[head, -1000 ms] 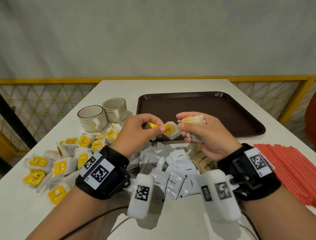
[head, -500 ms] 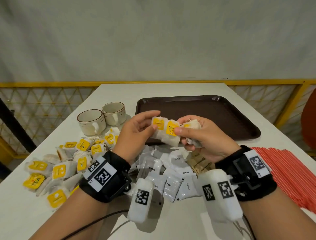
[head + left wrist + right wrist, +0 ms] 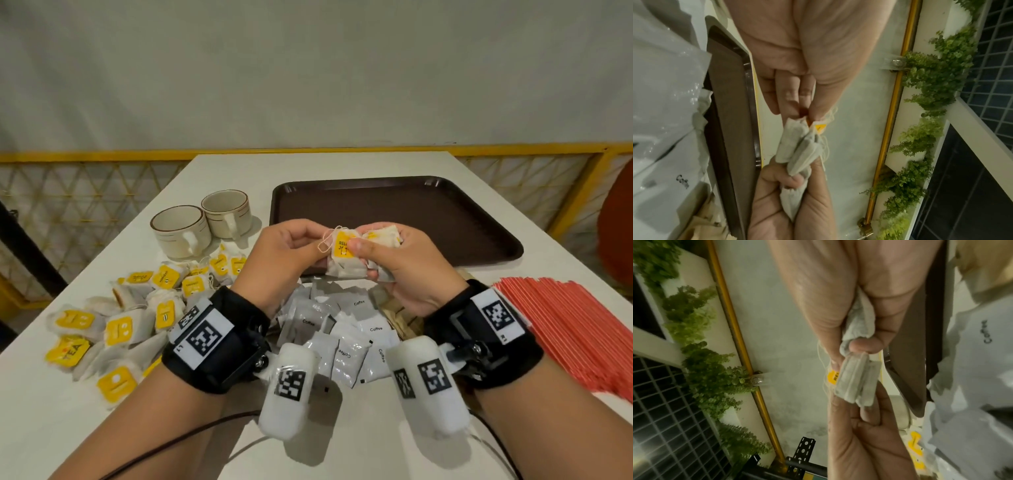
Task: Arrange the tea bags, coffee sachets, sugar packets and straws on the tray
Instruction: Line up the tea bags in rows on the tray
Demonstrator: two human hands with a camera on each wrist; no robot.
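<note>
Both hands meet above the near edge of the dark brown tray (image 3: pixel 462 219). My right hand (image 3: pixel 394 260) grips a small stack of white tea bags (image 3: pixel 346 263) with yellow tags, thumb pressed on the front tag. My left hand (image 3: pixel 291 253) pinches the left edge of that stack. The wrist views show the same tea bags (image 3: pixel 799 151) (image 3: pixel 857 382) squeezed between the two hands. A heap of tea bags (image 3: pixel 120 325) lies at the left, white coffee sachets (image 3: pixel 342 339) sit under my hands, brown sugar packets (image 3: pixel 400 318) lie beside them, and red straws (image 3: pixel 582 332) lie at the right.
Two beige cups (image 3: pixel 202 229) stand left of the tray. The white table (image 3: pixel 342 164) ends at a yellow railing (image 3: pixel 102 157) in front of a grey wall. A cable runs across the near edge of the table.
The left hand brought its tea bag against the ones in the right hand, and both hands now hold them pressed together as one stack. The view tilted slightly.
</note>
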